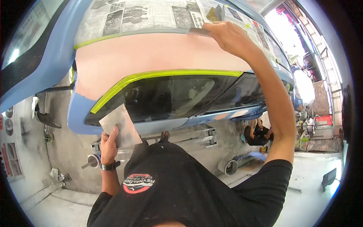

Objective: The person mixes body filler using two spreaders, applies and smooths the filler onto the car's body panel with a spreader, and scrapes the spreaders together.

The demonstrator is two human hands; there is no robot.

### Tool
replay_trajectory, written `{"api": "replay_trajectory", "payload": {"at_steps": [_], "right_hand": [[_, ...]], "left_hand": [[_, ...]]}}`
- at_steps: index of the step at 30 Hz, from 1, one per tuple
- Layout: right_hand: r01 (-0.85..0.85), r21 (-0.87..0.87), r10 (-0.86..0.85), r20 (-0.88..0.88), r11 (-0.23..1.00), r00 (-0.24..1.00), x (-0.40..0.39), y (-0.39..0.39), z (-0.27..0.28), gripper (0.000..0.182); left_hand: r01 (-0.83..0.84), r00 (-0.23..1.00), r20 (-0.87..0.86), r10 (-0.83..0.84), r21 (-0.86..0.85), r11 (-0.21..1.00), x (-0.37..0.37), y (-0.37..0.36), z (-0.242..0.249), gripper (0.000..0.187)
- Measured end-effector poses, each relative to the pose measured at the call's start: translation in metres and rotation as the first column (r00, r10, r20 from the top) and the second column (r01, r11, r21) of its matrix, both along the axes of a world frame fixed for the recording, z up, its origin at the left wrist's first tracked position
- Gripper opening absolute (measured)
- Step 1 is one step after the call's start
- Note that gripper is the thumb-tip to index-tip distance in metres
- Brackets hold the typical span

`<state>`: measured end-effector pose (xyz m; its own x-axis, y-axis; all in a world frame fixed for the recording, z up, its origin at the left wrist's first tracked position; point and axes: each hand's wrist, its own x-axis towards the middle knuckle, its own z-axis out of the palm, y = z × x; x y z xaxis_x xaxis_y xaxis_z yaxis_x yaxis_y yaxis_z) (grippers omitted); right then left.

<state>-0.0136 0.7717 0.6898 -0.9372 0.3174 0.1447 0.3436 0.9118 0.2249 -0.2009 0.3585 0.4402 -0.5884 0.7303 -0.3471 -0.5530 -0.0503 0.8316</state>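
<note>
My left hand grips a flat square plate smeared with pinkish filler, thumb on its face, in front of the side window. My right hand is stretched out over the car and closed on a flat grey spreader. The spreader lies at the upper edge of a pink filler-coated panel, beside the newspaper masking. Yellow-green tape runs along the panel's lower edge above the dark window.
A co-worker crouches beside the blue car at the right. Below the car are a metal frame, a round can and a metal cylinder. A work lamp stands at the lower right.
</note>
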Motion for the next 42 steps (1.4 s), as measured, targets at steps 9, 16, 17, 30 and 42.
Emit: {"api": "replay_trajectory", "payload": {"at_steps": [9,16,17,30,42], "right_hand": [[-0.007,-0.034,0.003,-0.102,0.999,0.995,0.008,0.009,-0.005,0.025],[-0.006,-0.005,0.006,-0.087,1.000,0.996,0.008,0.003,-0.009,0.026],[0.014,0.005,-0.014,-0.067,1.000,0.998,0.007,0.002,-0.008,0.026],[-0.004,0.066,0.007,-0.050,0.998,0.999,0.014,0.015,-0.012,0.019],[0.003,0.086,-0.002,-0.012,0.996,1.000,0.035,0.020,-0.005,0.015]], "left_hand": [[0.006,1.000,-0.014,-0.006,0.043,0.999,0.004,0.007,-0.007,0.028],[0.016,1.000,-0.001,-0.016,0.017,1.000,0.005,0.009,-0.006,0.029],[0.005,1.000,-0.003,-0.005,0.011,1.000,0.004,0.008,-0.008,0.029],[0.059,0.998,-0.033,-0.057,0.041,0.997,0.000,0.014,-0.005,0.027],[0.089,0.995,-0.057,-0.085,0.069,0.994,-0.005,0.019,-0.005,0.026]]}}
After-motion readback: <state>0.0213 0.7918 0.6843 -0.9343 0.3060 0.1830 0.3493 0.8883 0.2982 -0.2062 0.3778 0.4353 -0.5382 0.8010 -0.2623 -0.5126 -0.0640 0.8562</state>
